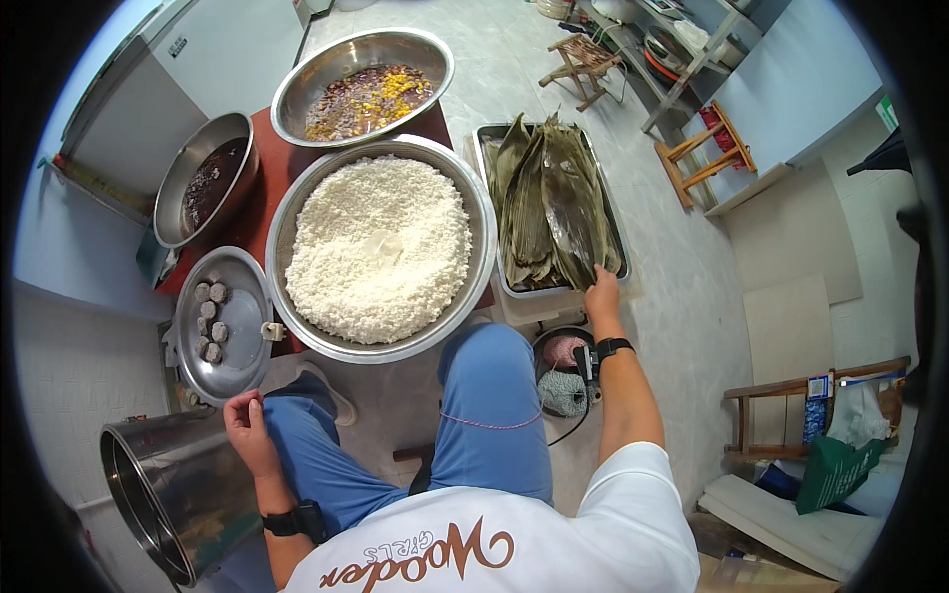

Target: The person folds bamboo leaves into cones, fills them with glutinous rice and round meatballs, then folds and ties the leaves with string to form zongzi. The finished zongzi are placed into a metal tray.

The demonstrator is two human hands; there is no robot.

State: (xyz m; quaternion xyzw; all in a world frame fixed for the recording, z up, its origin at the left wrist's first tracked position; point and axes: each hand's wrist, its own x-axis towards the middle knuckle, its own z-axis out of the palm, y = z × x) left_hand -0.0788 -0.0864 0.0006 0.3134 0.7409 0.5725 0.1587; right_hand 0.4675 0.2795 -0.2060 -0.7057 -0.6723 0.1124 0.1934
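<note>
My right hand grips the lower end of a long dark-green leaf that lies on a pile of wet leaves in a rectangular metal tray. With its fingers curled, my left hand is over my knee, below the rim of a round metal tray bearing several grey-brown lumps; whether it holds anything cannot be told. Between my hands, a large perforated metal basin holds white rice grains with a translucent piece on top. A pink cord lies across my thigh.
Metal bowls of mixed beans with yellow bits and dark beans in liquid stand on a red surface. A tall steel pot is at lower left. Balls of pink and grey-green string lie below the leaf tray. Folding stools stand beyond.
</note>
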